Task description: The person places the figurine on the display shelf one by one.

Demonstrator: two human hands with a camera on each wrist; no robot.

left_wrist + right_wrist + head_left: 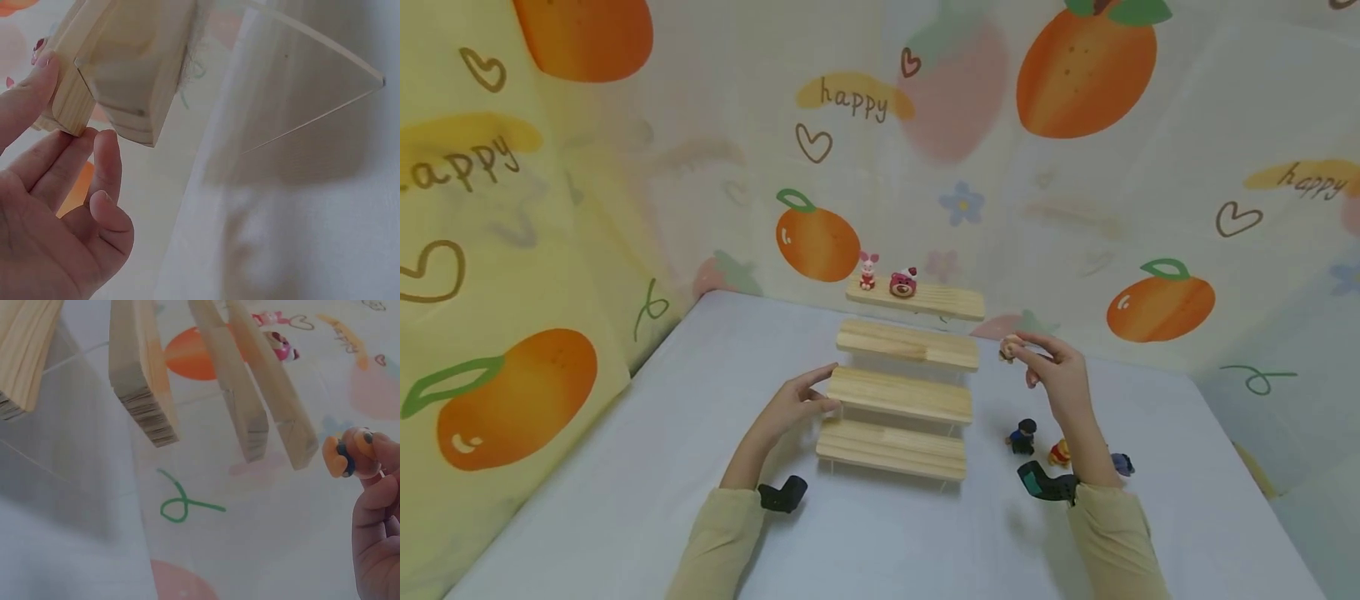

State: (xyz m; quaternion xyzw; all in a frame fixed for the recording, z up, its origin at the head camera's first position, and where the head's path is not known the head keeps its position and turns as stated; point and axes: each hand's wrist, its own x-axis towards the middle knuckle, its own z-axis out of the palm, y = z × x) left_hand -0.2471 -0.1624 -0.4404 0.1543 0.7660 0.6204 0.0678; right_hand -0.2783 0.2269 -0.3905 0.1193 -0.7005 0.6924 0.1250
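A wooden tiered display stand (898, 392) rises in steps on the white cloth. My left hand (792, 406) grips the left end of one of its boards (76, 103), thumb on one face and fingertips against the other. Between the thumb and fingers of my right hand (1058, 372) is a small toy figurine (351, 453) with orange and dark blue parts, held in the air just right of the upper boards. On the top board sit a pink piglet figurine (867, 272) and a magenta bear-head figurine (903, 284).
Right of the stand, a dark-blue-clothed figurine (1022, 437), a yellow and red bear figurine (1060, 452) and a blue-grey figurine (1122, 463) are on the cloth near my right forearm. Fruit-printed cloth (745, 167) hangs behind and at both sides.
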